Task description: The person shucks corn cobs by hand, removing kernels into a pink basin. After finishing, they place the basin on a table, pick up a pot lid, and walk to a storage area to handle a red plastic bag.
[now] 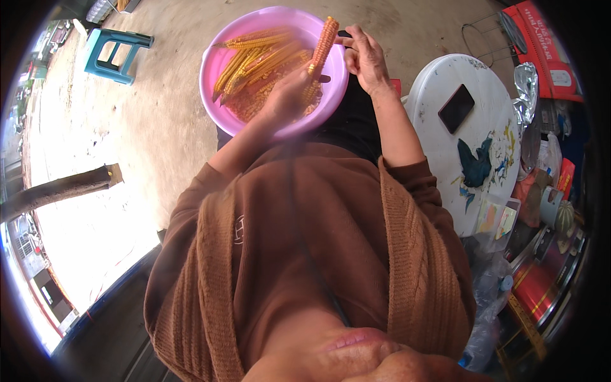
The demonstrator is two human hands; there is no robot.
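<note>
A pink plastic basin rests on my lap, holding several ears of dried yellow corn and a layer of loose kernels. In my left hand is a corn cob, tilted up over the basin's right side; its upper part looks mostly bare of kernels, while yellow ones show lower down. My right hand is raised just right of the cob, fingers partly bent, and its extended finger reaches close to the cob; whether they touch is unclear. A dark object shows beside the cob, partly hidden.
On the right, a white round table bears a phone, a dark cloth-like patch and a clear plastic box. Red packaging and plastic bags lie beyond. A teal plastic stool stands at the upper left, above a wooden log.
</note>
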